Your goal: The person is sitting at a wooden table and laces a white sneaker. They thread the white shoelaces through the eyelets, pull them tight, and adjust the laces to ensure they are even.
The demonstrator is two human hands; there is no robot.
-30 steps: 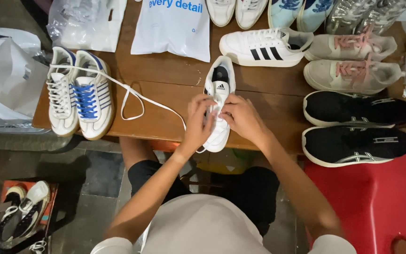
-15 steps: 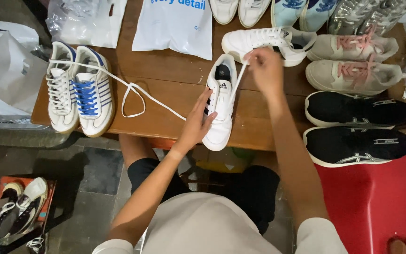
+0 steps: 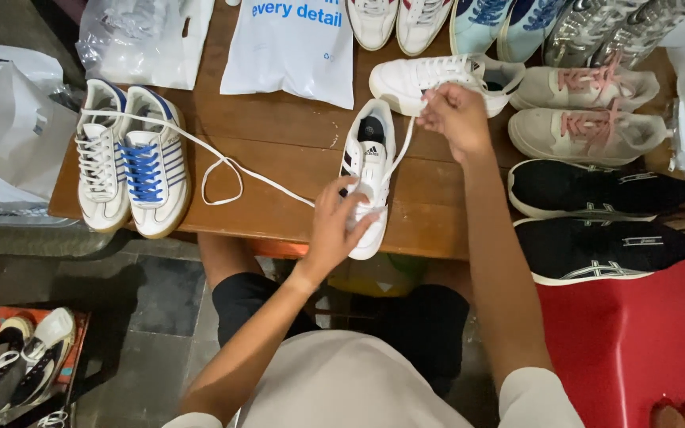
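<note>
Lying toe-toward-the-person at the near edge of the wooden table [image 3: 279,135]: one white sneaker [image 3: 368,170] with black stripes. Left hand [image 3: 334,230]: fingers closed over the toe end, pressing the shoe down. Right hand [image 3: 455,117]: raised beyond the heel, fingertips pinched on one end of the white lace [image 3: 399,150], drawn taut from the eyelets. Other lace end trails left in a loop across the tabletop toward a blue-striped white pair [image 3: 132,158]. Two black shoes [image 3: 596,218] lie to the right, well apart.
</note>
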